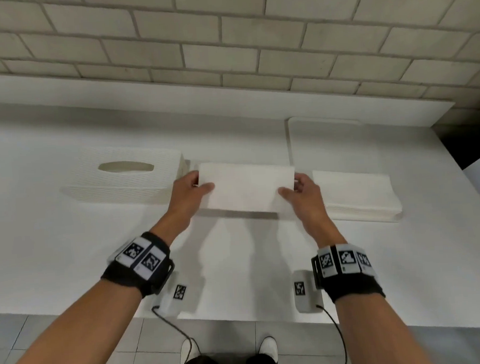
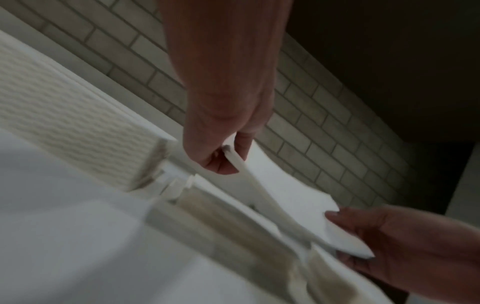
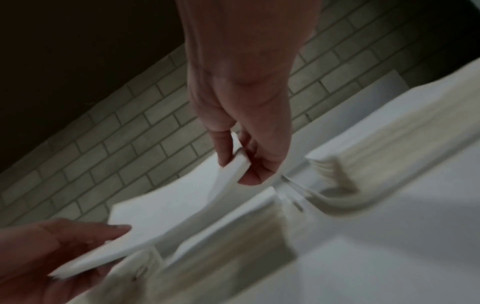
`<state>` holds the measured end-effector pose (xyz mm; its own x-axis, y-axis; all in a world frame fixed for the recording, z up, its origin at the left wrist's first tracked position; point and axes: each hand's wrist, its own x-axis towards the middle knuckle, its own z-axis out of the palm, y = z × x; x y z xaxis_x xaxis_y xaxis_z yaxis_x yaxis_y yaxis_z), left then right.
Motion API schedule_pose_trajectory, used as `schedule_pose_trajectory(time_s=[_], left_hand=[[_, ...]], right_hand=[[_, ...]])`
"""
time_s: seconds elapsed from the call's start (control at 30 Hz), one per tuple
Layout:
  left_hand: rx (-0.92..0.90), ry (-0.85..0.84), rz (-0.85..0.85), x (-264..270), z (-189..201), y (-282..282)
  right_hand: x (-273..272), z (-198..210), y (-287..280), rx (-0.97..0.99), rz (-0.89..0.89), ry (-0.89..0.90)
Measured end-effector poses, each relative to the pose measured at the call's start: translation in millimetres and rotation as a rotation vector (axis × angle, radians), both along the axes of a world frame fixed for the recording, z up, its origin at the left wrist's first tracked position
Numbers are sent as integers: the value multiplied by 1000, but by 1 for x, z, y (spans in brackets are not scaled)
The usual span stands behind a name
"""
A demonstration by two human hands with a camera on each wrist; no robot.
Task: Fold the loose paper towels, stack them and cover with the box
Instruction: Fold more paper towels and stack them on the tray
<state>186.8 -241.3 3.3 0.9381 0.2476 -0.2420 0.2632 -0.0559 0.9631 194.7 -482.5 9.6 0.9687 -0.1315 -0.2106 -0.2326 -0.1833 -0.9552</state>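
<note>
A folded white paper towel (image 1: 247, 189) hangs a little above the white table, sagging in the middle, held at both short ends. My left hand (image 1: 201, 181) pinches its left end between thumb and fingers, and my right hand (image 1: 292, 184) pinches the right end. In the left wrist view the left hand (image 2: 228, 152) grips the towel (image 2: 285, 195) over a stack of folded towels (image 2: 233, 222). From the right wrist, the right hand (image 3: 237, 162) holds the same towel (image 3: 168, 209) above that stack (image 3: 233, 230). The white textured box (image 1: 126, 180) with an oval slot lies just to the left.
Another pile of white paper towels (image 1: 357, 194) lies to the right, on the near part of a flat white board (image 1: 343, 136). A brick wall (image 1: 224, 42) rises behind the table. The table's front edge (image 1: 241, 319) is near my wrists, with tiled floor below.
</note>
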Motion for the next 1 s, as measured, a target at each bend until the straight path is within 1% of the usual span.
schedule_pose_trajectory(time_s=[0.1, 0.17, 0.27, 0.37, 0.57, 0.7, 0.8, 0.9, 1.0], left_hand=[[-67, 34, 81, 34, 14, -2], [-46, 57, 125, 50, 16, -4], [6, 79, 135, 62, 13, -8], [59, 107, 135, 67, 6, -10], [158, 142, 115, 71, -5, -16], [195, 163, 121, 75, -11, -17], [264, 172, 116, 75, -14, -17], [334, 173, 110, 75, -18, -17], [412, 139, 95, 74, -23, -20]], right_hand=[[32, 18, 2, -1, -83, -25], [47, 22, 5, -45, -98, 0], [60, 17, 9, -133, -121, 44], [63, 7, 13, -211, -130, 100], [68, -6, 12, -222, -126, 153], [73, -15, 14, -223, -124, 168], [77, -21, 15, -245, -117, 162], [78, -27, 16, -308, -97, 161], [78, -34, 17, -359, -80, 147]])
